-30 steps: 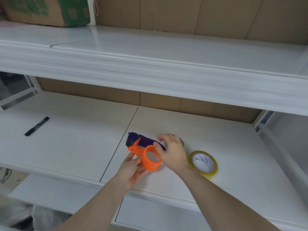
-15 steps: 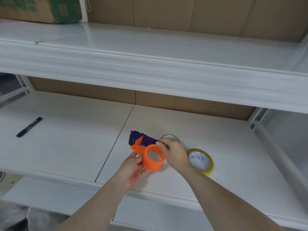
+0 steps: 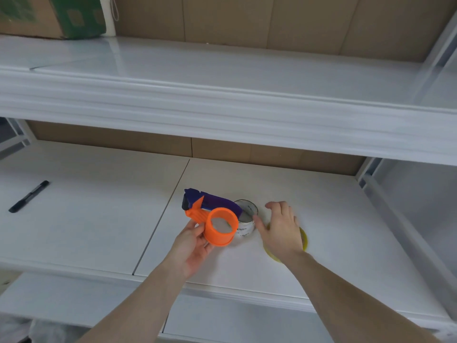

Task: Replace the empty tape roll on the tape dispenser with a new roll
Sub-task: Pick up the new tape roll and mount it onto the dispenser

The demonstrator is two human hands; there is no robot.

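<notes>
A: What is the setting?
B: A white shelving unit with a brown board back; the work happens on the lower white shelf (image 3: 309,201), under a deep upper shelf (image 3: 222,95) that carries a brown and green cardboard box (image 3: 49,16) at its far left. A black marker pen (image 3: 28,196) lies well apart on the left.

A: Where is the dispenser?
B: The orange and purple plastic tape dispenser (image 3: 212,216) is lifted just above the shelf. The left hand (image 3: 191,248) grips it from below, fingers wrapped on its bare orange drum.

A: And the rolls?
B: The empty white cardboard core (image 3: 247,219) stands on the shelf just behind the drum. The new yellowish clear tape roll (image 3: 303,241) lies flat to the right, mostly covered by the right hand (image 3: 280,231), which hovers there with fingers spread and holding nothing, thumb beside the core.
</notes>
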